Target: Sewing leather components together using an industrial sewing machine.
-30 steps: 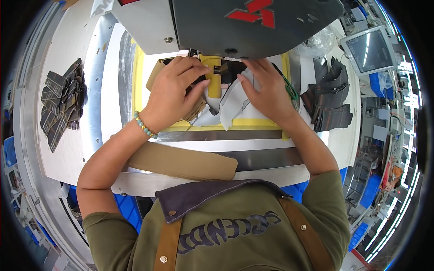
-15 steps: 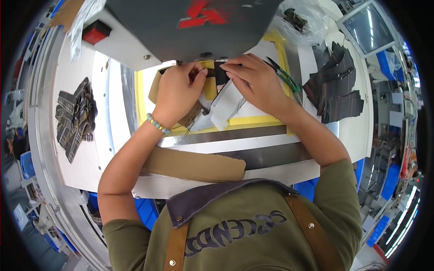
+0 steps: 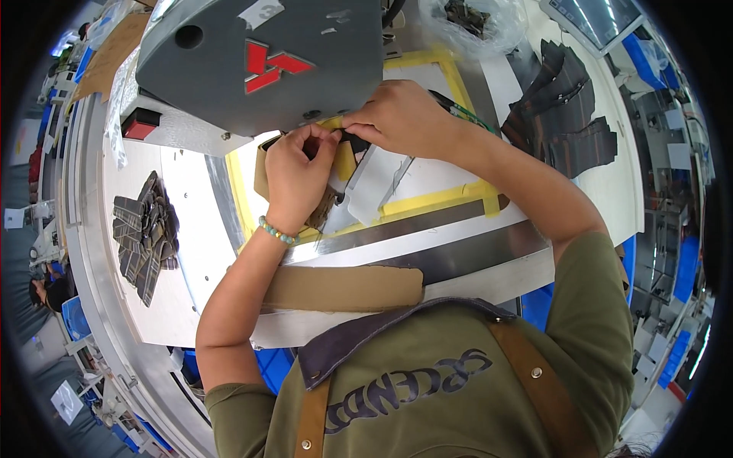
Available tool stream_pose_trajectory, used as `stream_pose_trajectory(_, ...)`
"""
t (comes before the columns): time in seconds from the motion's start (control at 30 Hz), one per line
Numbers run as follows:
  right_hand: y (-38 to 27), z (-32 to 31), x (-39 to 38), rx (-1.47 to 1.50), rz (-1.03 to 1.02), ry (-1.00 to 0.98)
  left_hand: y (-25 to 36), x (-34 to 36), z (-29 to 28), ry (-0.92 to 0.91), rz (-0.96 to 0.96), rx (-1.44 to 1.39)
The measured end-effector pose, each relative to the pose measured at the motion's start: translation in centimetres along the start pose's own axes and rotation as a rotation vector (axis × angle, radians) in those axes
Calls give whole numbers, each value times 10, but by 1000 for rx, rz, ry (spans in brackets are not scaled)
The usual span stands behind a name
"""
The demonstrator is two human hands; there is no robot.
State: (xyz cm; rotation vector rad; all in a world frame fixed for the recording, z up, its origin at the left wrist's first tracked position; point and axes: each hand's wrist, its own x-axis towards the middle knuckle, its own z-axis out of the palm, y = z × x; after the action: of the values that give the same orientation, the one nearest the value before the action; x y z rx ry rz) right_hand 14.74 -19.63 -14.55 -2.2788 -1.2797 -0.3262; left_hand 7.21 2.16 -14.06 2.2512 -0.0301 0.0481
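Observation:
Beneath the grey sewing machine head (image 3: 263,65), my two hands meet fingertip to fingertip. My left hand (image 3: 296,172), a beaded bracelet at its wrist, is closed in a pinch. My right hand (image 3: 408,118) reaches in from the right, thumb and fingers pressed together. A small dark fabric piece (image 3: 354,143) shows at their fingertips, largely covered by them. A bent brown cardboard piece (image 3: 262,172) stands by my left hand. Just below the fingertips lies a white slanted plate (image 3: 372,183). Green-handled snips (image 3: 467,114) rest partly behind my right forearm.
Dark striped fabric pieces are heaped on the left (image 3: 145,240) and fanned out on the right (image 3: 565,114). Yellow tape (image 3: 439,202) borders the work area. A cardboard strip (image 3: 343,288) lies along the front edge. A clear plastic bag (image 3: 477,23) sits at the back.
The view has shifted, showing more of the machine head. My right hand has moved closer to my left, and the dark piece between them is now more hidden.

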Motion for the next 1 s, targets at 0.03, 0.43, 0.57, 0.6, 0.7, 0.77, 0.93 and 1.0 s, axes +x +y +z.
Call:
stream_pose_trajectory(0.03, -1, 1, 0, 2, 2, 2, -2, 1, 1, -2, 0, 2)
stream_pose_trajectory(0.43, 1, 7, -13, 149, 28, 116, -1, 5, -9, -106, -77, -31)
stream_pose_trajectory(0.57, -6, -3, -23, 279, 94, 33, -4, 4, -3, -10, -110, -61)
stream_pose_trajectory(0.6, -7, -5, -27, 320, 120, 22, -3, 4, 0, 39, -85, -80)
stream_pose_trajectory(0.7, -7, 3, -34, 305, 74, 108, -4, 4, 8, 128, -125, -162)
stream_pose_trajectory(0.77, -5, 6, -35, 313, 69, 122, -6, 5, 13, 162, -106, -146)
stream_pose_trajectory(0.93, -6, 10, -36, 318, 67, 145, 16, -2, 24, 277, -79, -51)
stream_pose_trajectory(1.0, -8, 10, -36, 265, 32, 170, 17, -3, 27, 333, -67, 57)
